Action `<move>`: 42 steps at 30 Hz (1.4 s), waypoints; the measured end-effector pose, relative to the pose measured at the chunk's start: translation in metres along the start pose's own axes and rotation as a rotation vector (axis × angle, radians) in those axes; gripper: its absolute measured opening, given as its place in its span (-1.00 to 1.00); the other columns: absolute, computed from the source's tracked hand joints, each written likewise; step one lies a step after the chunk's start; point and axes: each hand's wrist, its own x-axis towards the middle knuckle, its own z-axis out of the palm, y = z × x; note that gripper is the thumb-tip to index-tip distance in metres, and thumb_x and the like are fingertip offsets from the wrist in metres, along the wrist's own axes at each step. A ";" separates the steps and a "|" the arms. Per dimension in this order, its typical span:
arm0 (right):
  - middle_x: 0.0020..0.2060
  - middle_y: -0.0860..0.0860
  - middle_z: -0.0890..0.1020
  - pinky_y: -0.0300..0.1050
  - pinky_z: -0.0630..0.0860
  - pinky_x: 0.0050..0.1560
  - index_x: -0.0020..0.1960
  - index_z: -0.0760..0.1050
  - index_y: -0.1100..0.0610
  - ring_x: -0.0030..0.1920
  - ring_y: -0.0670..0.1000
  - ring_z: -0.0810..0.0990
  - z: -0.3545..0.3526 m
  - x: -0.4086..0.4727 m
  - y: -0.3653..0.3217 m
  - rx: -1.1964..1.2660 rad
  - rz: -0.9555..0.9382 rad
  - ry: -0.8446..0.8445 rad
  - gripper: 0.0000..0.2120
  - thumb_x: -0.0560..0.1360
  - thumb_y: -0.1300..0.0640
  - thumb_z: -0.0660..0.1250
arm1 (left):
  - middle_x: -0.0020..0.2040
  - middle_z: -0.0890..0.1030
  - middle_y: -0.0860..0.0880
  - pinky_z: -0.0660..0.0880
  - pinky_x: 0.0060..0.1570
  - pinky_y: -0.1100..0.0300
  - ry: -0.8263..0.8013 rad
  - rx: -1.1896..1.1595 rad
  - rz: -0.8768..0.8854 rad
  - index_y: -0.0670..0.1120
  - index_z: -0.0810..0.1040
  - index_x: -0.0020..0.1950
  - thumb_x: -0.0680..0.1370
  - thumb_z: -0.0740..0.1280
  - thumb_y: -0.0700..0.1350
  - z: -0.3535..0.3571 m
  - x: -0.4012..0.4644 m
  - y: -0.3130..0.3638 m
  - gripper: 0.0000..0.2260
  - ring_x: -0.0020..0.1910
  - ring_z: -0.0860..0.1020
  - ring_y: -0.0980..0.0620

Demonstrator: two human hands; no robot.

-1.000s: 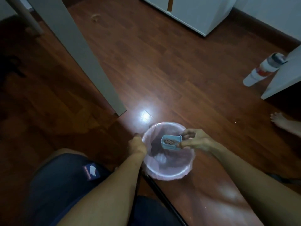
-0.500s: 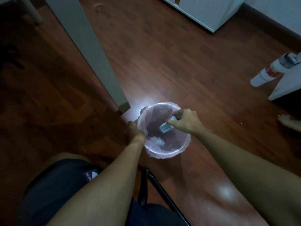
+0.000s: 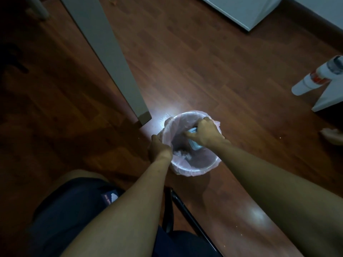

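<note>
my right grip (image 3: 204, 135) clamps the tipped tub (image 3: 195, 145) in the bin (image 3: 196, 168), my left grip (image 3: 159, 147) holds the rim; a slip could drop the tub in.

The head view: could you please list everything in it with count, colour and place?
bin: 1, pink liner, floor centre
container: 1, light blue, inside bin's mouth
table leg: 1, grey, left of bin
bottle: 1, white, far right
cabinet: 1, white, top right
chair frame: 1, black, bottom centre
floor: 1, reddish-brown wood, throughout
foot: 1, bare, right edge
shorts: 1, dark blue, bottom left
left hand: 1, grips bin rim
right hand: 1, holds container
</note>
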 end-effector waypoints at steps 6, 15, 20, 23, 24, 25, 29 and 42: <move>-0.07 0.07 0.71 -0.05 0.61 -0.06 -0.02 0.71 0.13 -0.11 0.05 0.67 -0.004 0.001 0.001 0.026 0.018 -0.035 -0.37 0.30 -0.42 0.34 | 0.35 0.49 -0.25 0.48 0.18 0.01 -0.015 0.002 -0.034 -0.19 0.39 0.38 0.52 0.33 -0.23 -0.002 -0.003 0.001 -0.58 0.30 0.51 -0.28; 0.09 0.20 0.63 -0.05 0.49 -0.09 0.16 0.60 0.25 -0.06 0.14 0.55 -0.046 -0.007 -0.020 0.023 0.054 -0.115 -0.33 0.41 -0.34 0.33 | 0.41 0.43 -0.24 0.45 0.21 0.06 -0.045 0.145 -0.006 -0.24 0.38 0.41 0.51 0.33 0.00 -0.030 -0.026 0.027 -0.47 0.35 0.46 -0.24; -0.13 0.21 0.53 -0.09 0.37 -0.25 -0.16 0.49 0.26 -0.15 0.19 0.52 -0.095 -0.030 -0.045 0.037 0.043 -0.068 -0.41 0.43 -0.33 0.31 | 0.22 0.62 -0.22 0.53 0.20 0.03 -0.118 0.217 0.124 -0.19 0.57 0.24 0.44 0.25 0.13 -0.056 -0.038 0.061 -0.48 0.17 0.60 -0.23; -0.05 0.23 0.54 -0.09 0.39 -0.18 0.02 0.56 0.31 -0.07 0.22 0.56 -0.123 -0.045 -0.060 0.087 0.061 -0.023 -0.32 0.41 -0.35 0.32 | 0.16 0.66 -0.17 0.54 0.18 0.04 -0.119 0.256 0.204 -0.14 0.59 0.19 0.32 0.21 0.16 -0.071 -0.038 0.080 -0.43 0.11 0.62 -0.19; 0.03 0.25 0.57 -0.08 0.41 -0.13 0.13 0.55 0.33 0.01 0.25 0.60 -0.134 -0.053 -0.066 0.105 0.063 0.002 -0.28 0.41 -0.34 0.33 | 0.18 0.65 -0.18 0.54 0.17 0.06 -0.110 0.273 0.228 -0.15 0.58 0.21 0.35 0.22 0.16 -0.084 -0.055 0.091 -0.44 0.13 0.62 -0.19; 0.11 0.26 0.58 -0.07 0.44 -0.10 0.19 0.54 0.34 0.09 0.26 0.61 -0.144 -0.062 -0.074 0.121 0.060 0.024 -0.26 0.42 -0.33 0.33 | 0.21 0.64 -0.20 0.54 0.15 0.08 -0.097 0.269 0.260 -0.17 0.57 0.23 0.40 0.25 0.15 -0.099 -0.080 0.104 -0.46 0.16 0.61 -0.20; 0.22 0.30 0.59 -0.02 0.50 0.07 0.25 0.52 0.35 0.21 0.28 0.59 -0.184 -0.095 -0.108 0.147 0.010 0.095 -0.22 0.42 -0.35 0.34 | 0.32 0.55 -0.22 0.44 0.17 0.14 -0.021 0.301 0.372 -0.26 0.49 0.34 0.55 0.27 0.06 -0.146 -0.128 0.138 -0.51 0.30 0.53 -0.18; 0.12 0.31 0.64 -0.02 0.43 0.09 0.01 0.61 0.34 0.23 0.26 0.57 -0.356 -0.264 -0.273 0.003 -0.398 0.364 -0.28 0.55 -0.33 0.12 | 0.07 0.63 -0.14 0.57 -0.08 0.04 0.148 0.299 0.639 -0.20 0.54 0.19 0.56 0.23 0.02 -0.365 -0.314 0.214 -0.64 -0.02 0.60 -0.15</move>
